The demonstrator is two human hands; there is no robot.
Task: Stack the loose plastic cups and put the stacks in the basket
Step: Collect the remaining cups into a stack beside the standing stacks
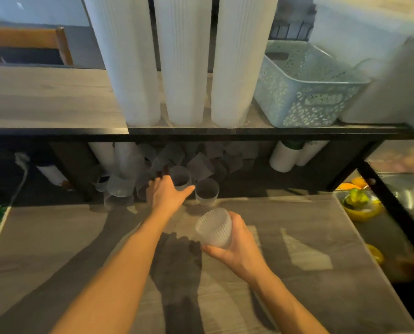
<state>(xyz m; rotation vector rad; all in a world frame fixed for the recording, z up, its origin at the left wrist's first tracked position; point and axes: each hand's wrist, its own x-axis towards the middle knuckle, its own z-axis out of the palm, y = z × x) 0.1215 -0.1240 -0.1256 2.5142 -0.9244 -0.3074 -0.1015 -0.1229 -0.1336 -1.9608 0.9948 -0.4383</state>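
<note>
Several loose translucent plastic cups (202, 166) lie jumbled under a black shelf at the back of the counter. Just in front of the pile, one cup (206, 192) stands upright. My left hand (165, 192) reaches into the pile with its fingers spread, touching a cup (180, 178) lying on its side. My right hand (235, 239) holds a short ribbed stack of cups (214, 227) tilted, bottom toward me, above the counter. A pale green perforated basket (305, 92) sits on the shelf top at the right; no cups show inside it.
Three tall white cup stacks (184, 61) stand on the shelf left of the basket. White rolls (285, 156) lie under the shelf at right. The black shelf edge (201, 133) overhangs the pile. Fruit in a yellow bowl (360, 203) sits at the right. A cable (20, 179) hangs at left.
</note>
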